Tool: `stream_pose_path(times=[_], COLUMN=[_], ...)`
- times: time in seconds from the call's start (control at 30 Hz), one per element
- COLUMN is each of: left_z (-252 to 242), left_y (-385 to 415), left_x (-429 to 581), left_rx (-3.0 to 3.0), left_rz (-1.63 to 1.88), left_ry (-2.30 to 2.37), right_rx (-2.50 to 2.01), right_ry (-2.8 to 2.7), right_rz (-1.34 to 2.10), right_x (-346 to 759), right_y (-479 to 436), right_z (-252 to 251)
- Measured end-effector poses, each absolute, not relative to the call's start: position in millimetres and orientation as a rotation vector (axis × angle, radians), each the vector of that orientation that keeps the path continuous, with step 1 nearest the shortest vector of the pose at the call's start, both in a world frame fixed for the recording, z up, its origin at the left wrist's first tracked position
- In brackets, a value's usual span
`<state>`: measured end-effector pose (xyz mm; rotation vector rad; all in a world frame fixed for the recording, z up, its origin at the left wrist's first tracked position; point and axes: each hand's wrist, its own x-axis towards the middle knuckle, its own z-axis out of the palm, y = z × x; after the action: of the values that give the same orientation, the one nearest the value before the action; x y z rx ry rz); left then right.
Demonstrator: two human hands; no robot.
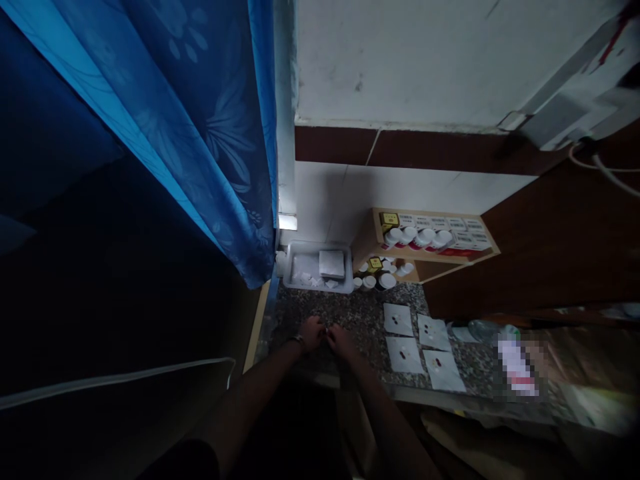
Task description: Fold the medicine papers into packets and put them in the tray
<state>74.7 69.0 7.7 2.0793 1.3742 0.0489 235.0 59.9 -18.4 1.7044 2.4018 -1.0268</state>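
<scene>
My left hand [313,333], with a band at the wrist, and my right hand [341,341] meet low over the dark speckled counter [357,310]. The fingers of both are curled in, the tips almost touching. A tiny pale spot shows between them; what they hold is too small and dim to name. Just beyond the hands is a clear plastic tray [287,279] with a stack of white paper squares [331,264] and small white pieces inside. To the right, several white paper sheets [404,355] lie flat, each with a few small dark and pale pills on it.
A wooden shelf [440,265] against the wall carries white-capped bottles [425,238] and boxes [473,225]; more bottles [386,281] stand beside and under it. A clear bottle [483,330] lies at right. A blue curtain [220,153] hangs at left. Power plugs [575,113] are on the wall.
</scene>
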Motion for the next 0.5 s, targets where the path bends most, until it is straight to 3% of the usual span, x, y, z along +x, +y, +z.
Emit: stream_pose_path(times=[0.37, 0.5], left_z=[14.1, 9.8], left_y=[80.7, 76.9], left_x=[84.7, 85.4], left_rx=[2.020, 1.950], left_rz=[-0.076, 0.057], left_ry=[1.467, 1.611], right_rx=[2.006, 2.192], right_ry=[2.329, 2.124], right_rz=[-1.274, -1.231], right_x=[236.2, 240.2], right_y=[63.6, 66.6], right_z=[-25.0, -20.9])
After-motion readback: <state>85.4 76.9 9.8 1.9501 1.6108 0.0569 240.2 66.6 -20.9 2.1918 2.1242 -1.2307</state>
